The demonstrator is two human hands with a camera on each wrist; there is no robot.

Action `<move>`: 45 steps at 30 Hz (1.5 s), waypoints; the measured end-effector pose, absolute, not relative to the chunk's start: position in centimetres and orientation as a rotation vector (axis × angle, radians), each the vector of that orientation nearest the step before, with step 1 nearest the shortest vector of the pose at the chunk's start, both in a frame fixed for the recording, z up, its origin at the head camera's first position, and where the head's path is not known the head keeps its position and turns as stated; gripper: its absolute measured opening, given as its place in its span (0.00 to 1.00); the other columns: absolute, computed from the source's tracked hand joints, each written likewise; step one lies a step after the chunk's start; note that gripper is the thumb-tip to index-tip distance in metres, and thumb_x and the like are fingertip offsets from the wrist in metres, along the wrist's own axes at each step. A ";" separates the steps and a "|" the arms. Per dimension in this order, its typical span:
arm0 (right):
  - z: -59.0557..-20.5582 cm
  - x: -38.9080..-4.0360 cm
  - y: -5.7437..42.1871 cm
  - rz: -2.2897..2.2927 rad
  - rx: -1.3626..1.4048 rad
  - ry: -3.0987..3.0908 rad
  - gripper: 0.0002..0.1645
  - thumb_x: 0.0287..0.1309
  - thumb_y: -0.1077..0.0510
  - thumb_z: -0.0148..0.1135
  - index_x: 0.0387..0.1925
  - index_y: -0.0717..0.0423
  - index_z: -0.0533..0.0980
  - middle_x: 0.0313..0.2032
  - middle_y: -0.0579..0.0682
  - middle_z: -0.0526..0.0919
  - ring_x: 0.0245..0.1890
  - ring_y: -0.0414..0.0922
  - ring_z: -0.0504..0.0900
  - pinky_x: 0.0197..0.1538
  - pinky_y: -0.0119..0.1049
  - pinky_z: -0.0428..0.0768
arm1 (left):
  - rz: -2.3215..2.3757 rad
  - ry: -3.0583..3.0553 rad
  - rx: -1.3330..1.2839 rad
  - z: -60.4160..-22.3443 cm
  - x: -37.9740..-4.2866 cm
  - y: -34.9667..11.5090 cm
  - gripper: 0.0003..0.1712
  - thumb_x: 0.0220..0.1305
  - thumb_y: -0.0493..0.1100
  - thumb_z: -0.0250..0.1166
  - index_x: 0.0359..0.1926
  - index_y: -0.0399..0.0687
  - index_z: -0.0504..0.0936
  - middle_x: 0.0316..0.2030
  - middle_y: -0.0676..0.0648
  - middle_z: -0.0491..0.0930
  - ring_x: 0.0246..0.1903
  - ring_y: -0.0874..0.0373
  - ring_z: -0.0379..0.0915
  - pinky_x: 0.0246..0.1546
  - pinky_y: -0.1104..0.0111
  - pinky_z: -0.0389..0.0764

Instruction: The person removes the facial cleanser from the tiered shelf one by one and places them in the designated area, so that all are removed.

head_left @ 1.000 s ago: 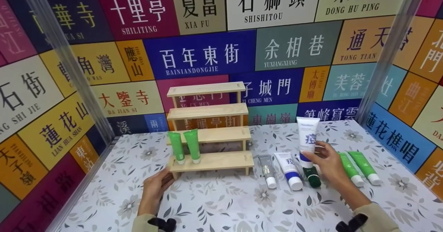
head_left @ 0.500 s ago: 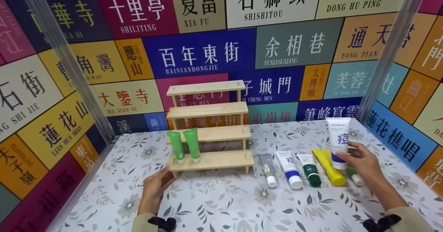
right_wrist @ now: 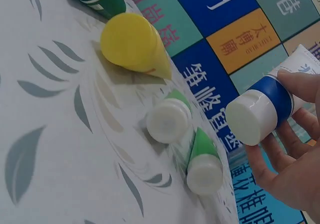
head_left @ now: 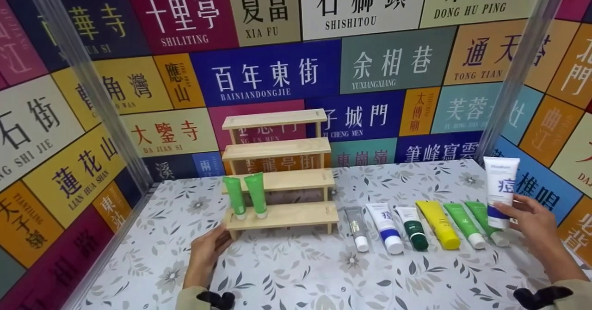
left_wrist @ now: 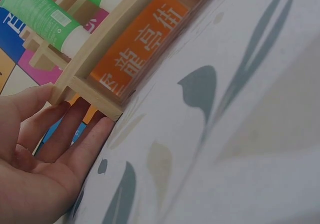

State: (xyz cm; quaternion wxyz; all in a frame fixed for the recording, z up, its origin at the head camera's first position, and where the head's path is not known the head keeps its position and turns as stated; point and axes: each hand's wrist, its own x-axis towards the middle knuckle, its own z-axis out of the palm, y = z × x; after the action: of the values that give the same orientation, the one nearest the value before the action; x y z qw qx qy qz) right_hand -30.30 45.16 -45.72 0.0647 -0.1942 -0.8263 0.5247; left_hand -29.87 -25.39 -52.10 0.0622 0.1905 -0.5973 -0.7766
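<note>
A white squeeze tube (head_left: 501,180) with a blue band is held upright by my right hand (head_left: 536,222), above the far-right green tube (head_left: 497,231). In the right wrist view, thumb and fingers grip the tube near its white cap (right_wrist: 251,117). My left hand (head_left: 206,250) holds the lower left end of the stepped wooden shelf (head_left: 296,215). The left wrist view has the thumb at the board's end and fingers beside the leg (left_wrist: 95,97). Two green tubes stand on the lowest step, the left tube (head_left: 236,196) and the right tube (head_left: 256,194).
In a row right of the shelf lie a clear tube (head_left: 356,229), another white-and-blue tube (head_left: 385,226), a white tube with a dark green cap (head_left: 413,226), a yellow tube (head_left: 439,224) and a green tube (head_left: 465,224). A sign-covered wall (head_left: 273,69) rises behind the floral tabletop (head_left: 286,273).
My right hand has carried the white tube rightward, from above the dark-green-capped tube, past the yellow one, to the row's right end. My left hand has stayed at the shelf.
</note>
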 end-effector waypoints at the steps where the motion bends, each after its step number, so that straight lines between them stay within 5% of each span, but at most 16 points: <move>1: -45.7 -30.3 45.5 1.585 -0.620 -2.488 0.55 0.62 0.32 0.62 0.78 0.50 0.50 0.77 0.64 0.53 0.58 0.55 0.70 0.41 0.25 0.80 | -2.349 -1.806 0.573 -52.0 -29.9 -25.4 0.31 0.66 0.45 0.69 0.64 0.30 0.73 0.54 0.35 0.83 0.47 0.51 0.86 0.56 0.61 0.86; 9: -46.9 -30.6 47.9 1.590 -0.789 -2.468 0.50 0.68 0.40 0.59 0.78 0.56 0.47 0.77 0.68 0.50 0.65 0.66 0.63 0.49 0.41 0.79 | -2.358 -1.798 0.577 -51.9 -29.9 -25.5 0.32 0.66 0.45 0.69 0.64 0.31 0.73 0.55 0.34 0.82 0.49 0.50 0.86 0.57 0.60 0.86; 16: -48.5 -31.2 49.7 1.562 -0.960 -2.472 0.47 0.69 0.43 0.58 0.77 0.58 0.48 0.77 0.71 0.44 0.60 0.68 0.63 0.41 0.34 0.77 | -2.332 -1.836 0.624 -51.9 -30.0 -25.4 0.32 0.66 0.47 0.68 0.64 0.33 0.73 0.58 0.34 0.80 0.50 0.51 0.85 0.55 0.62 0.86; 23: -49.7 -31.9 50.0 1.536 -1.108 -2.465 0.48 0.68 0.41 0.58 0.77 0.58 0.50 0.75 0.72 0.50 0.57 0.65 0.68 0.26 0.27 0.73 | -2.338 -1.829 0.615 -52.0 -30.0 -25.3 0.31 0.68 0.46 0.67 0.65 0.31 0.73 0.57 0.33 0.80 0.52 0.48 0.84 0.55 0.62 0.86; 37: -49.1 -32.9 49.1 1.453 -1.129 -2.563 0.44 0.69 0.43 0.57 0.75 0.63 0.54 0.76 0.72 0.46 0.60 0.65 0.61 0.41 0.38 0.76 | -2.361 -1.834 0.641 -51.8 -30.1 -25.3 0.31 0.69 0.46 0.65 0.66 0.31 0.71 0.61 0.32 0.76 0.57 0.44 0.80 0.57 0.60 0.85; 41: -49.0 -33.0 49.1 1.473 -1.139 -2.534 0.43 0.70 0.44 0.57 0.74 0.62 0.55 0.75 0.72 0.49 0.59 0.64 0.62 0.39 0.39 0.75 | -2.362 -1.807 0.615 -51.8 -30.1 -25.2 0.30 0.69 0.45 0.66 0.65 0.31 0.72 0.59 0.32 0.78 0.52 0.47 0.84 0.57 0.60 0.86; 45: -49.0 -32.9 48.9 1.472 -1.120 -2.522 0.41 0.71 0.45 0.55 0.74 0.62 0.56 0.75 0.72 0.50 0.60 0.65 0.62 0.47 0.48 0.77 | -2.353 -1.806 0.613 -51.8 -30.0 -25.3 0.30 0.68 0.44 0.67 0.65 0.31 0.73 0.59 0.32 0.79 0.51 0.48 0.84 0.57 0.60 0.86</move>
State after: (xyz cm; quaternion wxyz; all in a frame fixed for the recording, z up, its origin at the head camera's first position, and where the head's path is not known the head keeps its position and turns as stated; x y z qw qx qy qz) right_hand -32.89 48.85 -49.01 0.0069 -0.3580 -0.8064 0.4706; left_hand -29.97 -25.27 -51.82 0.0561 0.2020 -0.5953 -0.7756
